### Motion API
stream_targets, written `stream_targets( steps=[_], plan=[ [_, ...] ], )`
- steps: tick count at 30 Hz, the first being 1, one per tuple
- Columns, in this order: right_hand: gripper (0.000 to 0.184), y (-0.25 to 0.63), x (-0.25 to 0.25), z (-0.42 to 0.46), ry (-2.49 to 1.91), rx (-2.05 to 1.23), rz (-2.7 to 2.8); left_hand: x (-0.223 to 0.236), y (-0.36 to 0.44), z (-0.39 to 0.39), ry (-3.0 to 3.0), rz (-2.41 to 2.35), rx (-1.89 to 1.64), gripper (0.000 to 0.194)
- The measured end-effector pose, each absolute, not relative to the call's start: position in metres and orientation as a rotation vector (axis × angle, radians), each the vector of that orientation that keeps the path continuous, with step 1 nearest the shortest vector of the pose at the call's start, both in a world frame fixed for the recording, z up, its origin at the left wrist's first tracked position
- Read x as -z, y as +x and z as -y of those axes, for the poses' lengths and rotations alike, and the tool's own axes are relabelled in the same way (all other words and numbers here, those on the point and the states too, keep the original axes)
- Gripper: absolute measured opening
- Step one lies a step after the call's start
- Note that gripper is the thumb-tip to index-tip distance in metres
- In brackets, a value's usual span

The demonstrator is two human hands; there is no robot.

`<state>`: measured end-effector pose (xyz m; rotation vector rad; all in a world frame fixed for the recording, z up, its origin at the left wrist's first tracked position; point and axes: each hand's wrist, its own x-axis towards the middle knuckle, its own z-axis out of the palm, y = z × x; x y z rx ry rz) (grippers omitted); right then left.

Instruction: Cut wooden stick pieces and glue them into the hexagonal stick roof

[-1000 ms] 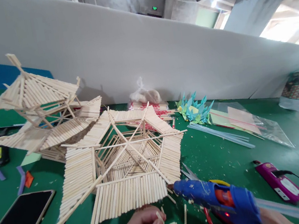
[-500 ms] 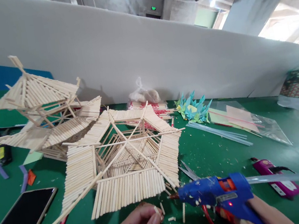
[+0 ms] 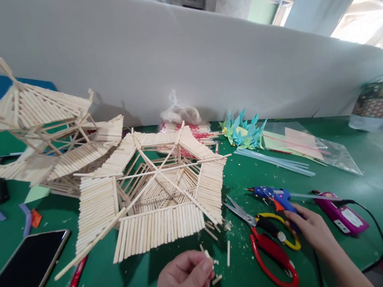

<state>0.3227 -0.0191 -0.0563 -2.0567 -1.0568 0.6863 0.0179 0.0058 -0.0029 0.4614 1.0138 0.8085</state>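
Note:
My left hand [image 3: 187, 279] pinches a short piece of wooden stick [image 3: 206, 254] between thumb and fingertips, just in front of the stick-built roof frame [image 3: 162, 231]. At the right, my right hand [image 3: 310, 226] has its fingers round the handle of a blue hot glue gun [image 3: 271, 194], low over the table behind the scissors. A clear glue stick juts from the gun's rear, and its red light is lit. Red-handled scissors [image 3: 272, 252] lie between my hands, with a yellow-and-black-handled tool [image 3: 279, 227] partly under them. Cut stick bits [image 3: 228, 253] are scattered near my left fingers.
A taller stick pavilion [image 3: 42, 109] stands at the back left. A phone [image 3: 24, 284] lies front left. Blue folded-paper work [image 3: 242, 130], clear glue sticks [image 3: 275, 162] and a plastic bag of paper [image 3: 309, 143] lie behind. A purple power strip [image 3: 341, 214] with a cable is at the right.
My right hand has carried the glue gun away from my left hand, back and to the right, uncovering the scissors. My left hand keeps its pinch, and the view has shifted slightly.

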Motion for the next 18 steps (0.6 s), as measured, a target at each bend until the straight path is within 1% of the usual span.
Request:
stream_targets(
  steps=[2, 5, 6, 7, 8, 10, 11, 12, 14, 18],
  plan=[
    [0.046, 0.325, 0.06, 0.015, -2.123, -0.527, 1.076, 0.0, 0.02, -0.006, 0.476, -1.005, -0.8, 0.015],
    [0.048, 0.309, 0.048, 0.017, -2.144, -0.254, 1.125, -0.002, 0.024, -0.006, 0.488, -0.987, -0.798, 0.016],
    [0.046, 0.298, 0.04, 0.019, -2.117, -0.2, 1.152, -0.002, 0.025, -0.006, 0.492, -0.981, -0.798, 0.017],
    [0.039, 0.283, 0.032, 0.022, -2.064, -0.171, 1.201, -0.002, 0.026, -0.006, 0.497, -0.974, -0.793, 0.017],
    [0.031, 0.267, 0.023, 0.025, -1.915, -0.145, 1.299, -0.001, 0.027, -0.007, 0.504, -0.969, -0.789, 0.018],
    [0.019, 0.233, 0.008, 0.028, -1.6, -0.269, 1.566, 0.001, 0.029, -0.007, 0.518, -0.961, -0.783, 0.019],
    [0.021, 0.217, 0.002, 0.028, -1.427, -0.363, 1.732, 0.002, 0.029, -0.007, 0.521, -0.958, -0.778, 0.02],
    [0.023, 0.204, -0.003, 0.027, -1.281, -0.391, 1.84, 0.003, 0.029, -0.007, 0.523, -0.952, -0.77, 0.021],
    [0.024, 0.186, -0.008, 0.023, -1.163, -0.338, 1.926, 0.004, 0.028, -0.007, 0.517, -0.937, -0.746, 0.023],
    [0.019, 0.179, -0.013, 0.014, -1.162, -0.289, 1.995, 0.005, 0.024, -0.007, 0.521, -0.923, -0.709, 0.024]
  ],
)
